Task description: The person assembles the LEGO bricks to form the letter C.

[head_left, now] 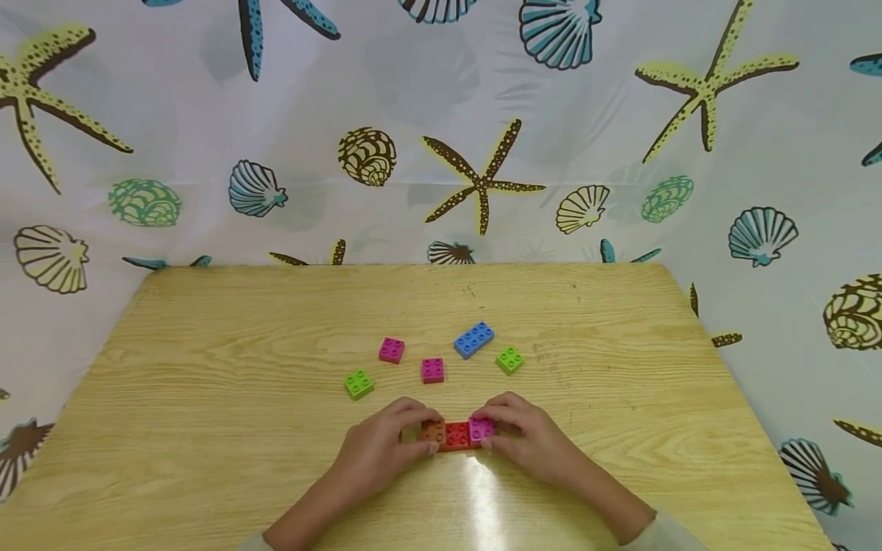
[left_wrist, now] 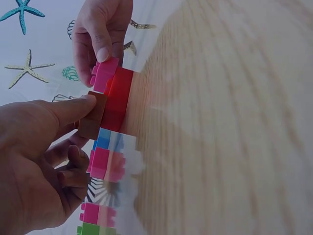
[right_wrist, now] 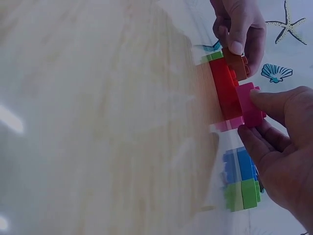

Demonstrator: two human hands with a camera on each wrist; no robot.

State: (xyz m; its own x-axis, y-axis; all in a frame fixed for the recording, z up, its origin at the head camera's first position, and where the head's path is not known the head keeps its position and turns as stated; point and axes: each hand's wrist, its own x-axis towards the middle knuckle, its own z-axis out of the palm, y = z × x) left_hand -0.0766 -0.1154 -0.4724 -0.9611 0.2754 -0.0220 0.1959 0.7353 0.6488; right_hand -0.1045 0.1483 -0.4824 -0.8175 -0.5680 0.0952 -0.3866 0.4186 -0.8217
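Observation:
A long red toy brick (head_left: 457, 435) lies on the wooden table in front of the person. My left hand (head_left: 379, 448) pinches a brown brick (left_wrist: 92, 116) between thumb and fingers at the red brick's left end. At the other end, the right hand (head_left: 530, 440) grips a pink brick (right_wrist: 250, 105), thumb on the near side. Both smaller bricks sit on top of the red one and seem to jut past its ends; whether they are fully pressed down I cannot tell. Red studs show between them in the head view.
Beyond the hands lie two magenta bricks (head_left: 391, 350), a blue brick (head_left: 474, 340) and two green bricks, one at the left (head_left: 359, 384) and one at the right (head_left: 509, 360). A cloth (head_left: 310, 99) printed with shells and starfish hangs behind the table (head_left: 241, 344).

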